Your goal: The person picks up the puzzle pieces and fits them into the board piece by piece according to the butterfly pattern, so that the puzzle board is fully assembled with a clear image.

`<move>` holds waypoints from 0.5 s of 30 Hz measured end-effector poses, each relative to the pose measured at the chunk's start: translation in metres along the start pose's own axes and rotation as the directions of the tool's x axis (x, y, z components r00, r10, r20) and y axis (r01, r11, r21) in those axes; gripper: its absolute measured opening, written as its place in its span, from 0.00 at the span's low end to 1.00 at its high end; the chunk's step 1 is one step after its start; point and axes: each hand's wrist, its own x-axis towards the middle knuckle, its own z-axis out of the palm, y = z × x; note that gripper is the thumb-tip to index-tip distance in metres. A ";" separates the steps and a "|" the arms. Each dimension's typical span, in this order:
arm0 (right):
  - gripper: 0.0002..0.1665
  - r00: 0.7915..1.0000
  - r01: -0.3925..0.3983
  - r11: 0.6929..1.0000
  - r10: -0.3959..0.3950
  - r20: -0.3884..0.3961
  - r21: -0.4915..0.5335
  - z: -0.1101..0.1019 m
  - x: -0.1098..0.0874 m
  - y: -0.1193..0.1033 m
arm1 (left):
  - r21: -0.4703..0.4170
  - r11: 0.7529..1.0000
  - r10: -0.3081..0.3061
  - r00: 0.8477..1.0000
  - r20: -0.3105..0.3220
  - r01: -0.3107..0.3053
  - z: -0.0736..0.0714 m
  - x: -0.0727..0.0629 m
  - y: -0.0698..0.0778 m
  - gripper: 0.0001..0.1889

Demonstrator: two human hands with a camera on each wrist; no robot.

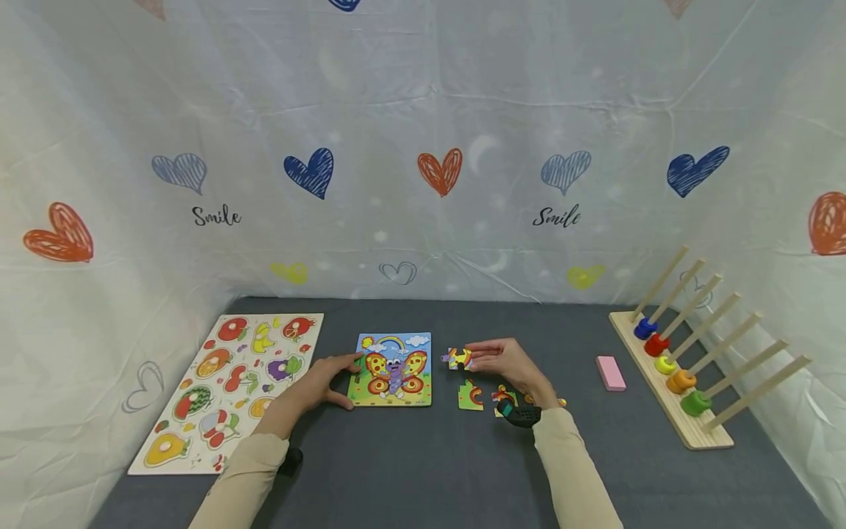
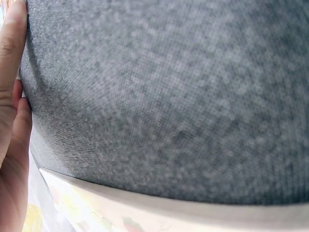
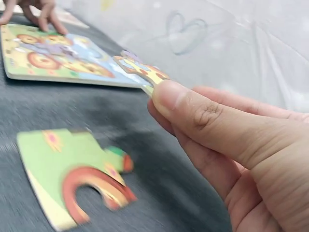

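A square butterfly puzzle board (image 1: 398, 367) lies flat on the dark cloth, its picture whole. My left hand (image 1: 320, 382) rests at the board's left edge, thumb near the lower corner and fingertips at the side. In the right wrist view those fingers touch the rim. Between thumb and fingers, my right hand (image 1: 505, 361) pinches a jigsaw piece (image 3: 142, 67), held just right of the board. Below that hand lie a green jigsaw piece (image 1: 470, 397) with a red arc and another piece (image 1: 504, 394), partly hidden by the wrist strap. More pieces show beyond the wrist.
To the left lies a large fruit puzzle board (image 1: 225, 389), partly under my left forearm. A pink block (image 1: 611, 373) sits at the right. Beyond it stands a wooden peg rack (image 1: 681, 411) with coloured rings and tall tilted pegs. A heart-printed curtain (image 1: 383, 184) closes the back.
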 end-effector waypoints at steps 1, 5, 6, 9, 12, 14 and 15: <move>0.27 1.000 0.005 1.000 -0.005 0.006 -0.007 0.004 0.002 0.000 | 0.003 1.000 0.001 1.000 -0.001 -0.001 0.000 0.000 -0.001 0.46; 0.26 0.999 0.016 0.999 -0.015 0.028 -0.038 0.017 0.010 -0.001 | 0.014 1.000 0.007 1.000 -0.003 -0.006 0.002 0.000 -0.005 0.46; 0.25 0.999 0.018 0.999 -0.017 0.032 -0.039 0.021 0.013 -0.001 | 0.016 1.000 0.009 1.000 -0.004 -0.009 0.003 0.000 -0.006 0.46; 0.25 0.999 0.021 0.999 -0.020 0.044 -0.040 0.029 0.018 -0.002 | 0.011 1.000 0.016 1.000 -0.009 -0.016 0.003 0.001 -0.007 0.46; 0.24 0.998 0.025 0.999 -0.023 0.051 -0.030 0.037 0.023 -0.003 | 0.000 1.000 0.018 1.000 -0.007 -0.018 0.003 0.001 -0.006 0.46; 0.23 0.998 0.025 0.999 -0.023 0.055 -0.027 0.041 0.026 -0.003 | -0.001 1.000 0.021 1.000 -0.005 -0.021 0.003 0.001 -0.006 0.46; 0.23 0.998 0.024 0.999 -0.022 0.057 -0.025 0.042 0.027 -0.003 | 0.001 1.000 0.023 1.000 -0.004 -0.023 0.002 0.002 -0.005 0.46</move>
